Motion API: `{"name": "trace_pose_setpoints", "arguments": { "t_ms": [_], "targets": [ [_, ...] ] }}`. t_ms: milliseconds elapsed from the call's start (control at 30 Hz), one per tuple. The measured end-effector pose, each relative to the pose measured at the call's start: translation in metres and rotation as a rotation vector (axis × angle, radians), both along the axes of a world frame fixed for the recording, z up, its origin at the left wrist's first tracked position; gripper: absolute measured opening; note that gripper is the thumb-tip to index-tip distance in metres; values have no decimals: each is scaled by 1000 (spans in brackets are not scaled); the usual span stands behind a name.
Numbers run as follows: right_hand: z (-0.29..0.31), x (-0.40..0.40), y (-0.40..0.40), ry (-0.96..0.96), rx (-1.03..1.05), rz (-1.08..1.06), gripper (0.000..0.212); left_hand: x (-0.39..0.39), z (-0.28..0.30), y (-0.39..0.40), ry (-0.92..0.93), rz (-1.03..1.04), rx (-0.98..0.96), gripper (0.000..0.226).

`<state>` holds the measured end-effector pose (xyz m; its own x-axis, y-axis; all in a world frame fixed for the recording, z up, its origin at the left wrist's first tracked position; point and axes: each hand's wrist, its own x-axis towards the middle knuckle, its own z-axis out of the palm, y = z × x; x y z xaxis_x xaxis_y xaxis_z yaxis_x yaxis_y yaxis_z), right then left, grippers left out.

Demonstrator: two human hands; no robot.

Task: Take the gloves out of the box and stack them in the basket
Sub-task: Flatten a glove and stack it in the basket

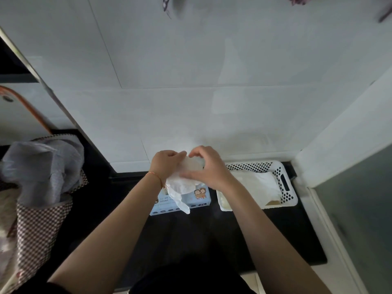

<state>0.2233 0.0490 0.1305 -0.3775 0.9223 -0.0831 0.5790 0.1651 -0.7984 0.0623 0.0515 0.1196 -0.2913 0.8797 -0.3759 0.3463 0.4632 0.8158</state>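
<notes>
1. A thin, translucent white glove (pixel 184 179) is held up between both hands, above the box and just in front of the white tiled wall (pixel 191 102). One loose end of it hangs down over the box top.
2. The left hand (pixel 166 164) grips the glove's left side, fingers curled closed on it. A thin red string is tied round that wrist.
3. The right hand (pixel 209 168) grips the glove's right side, thumb and fingers bent and pinching the material.
4. The light blue glove box (pixel 199 198) lies flat on the black counter (pixel 212 234), near its back edge, directly under the hands. Small cartoon figures are printed on its top.
5. A white plastic basket (pixel 285 183) with perforated sides sits just to the right of the box, in the counter's back right corner. Pale gloves (pixel 258 185) already lie flat inside it.
6. Off the counter's left edge stands a checked bag (pixel 36 225) with grey plastic bunched in its mouth.
</notes>
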Motion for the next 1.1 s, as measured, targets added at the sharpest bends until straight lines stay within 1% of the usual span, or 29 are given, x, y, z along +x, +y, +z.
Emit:
{"name": "trace_pose_setpoints", "arguments": {
  "t_ms": [33,67,100,133,200,267,333,433,533,600,667,767,800,867,967,1033,1100],
  "targets": [
    [-1,-3,-2,-62,-26,29,73,2,2,1,-52,23,-3,34],
    [-2,-5,-4,-125,-31,42,80,2,3,2,-123,42,-8,33],
    [-5,-5,-5,-168,-9,43,80,3,4,3,-218,53,-19,31],
    [-8,-5,-5,-187,29,40,73,3,6,3,-329,59,-32,28],
    [-9,-1,-4,-144,73,2,52,4,12,2,-492,23,-67,27],
    [-8,5,-2,-72,38,-73,27,4,17,1,-526,-42,-80,27],
    [-6,9,0,-5,-11,-160,10,4,21,-1,-495,-96,-73,27],
    [-2,13,5,159,-78,-247,10,2,19,-5,-455,-167,-37,49],
    [6,18,8,300,-179,-314,13,-3,18,-9,-465,-367,14,59],
    [11,22,10,413,-278,-338,15,-5,18,-11,-441,-476,29,57],
    [13,26,12,491,-358,-338,17,-4,19,-12,-395,-458,70,43],
    [13,30,12,433,-364,-324,15,5,23,-11,-351,-324,146,8],
    [13,30,11,434,-380,-309,19,8,25,-11,-351,-293,165,4],
    [12,31,9,466,-430,-252,34,12,26,-11,-319,-252,200,9],
    [12,36,8,387,-420,-195,32,13,28,-10,-258,-207,272,19],
    [14,41,9,327,-375,-223,32,11,30,-10,-237,-185,324,21],
    [17,47,11,308,-334,-245,28,6,33,-10,-264,-187,348,19]
  ]
}}
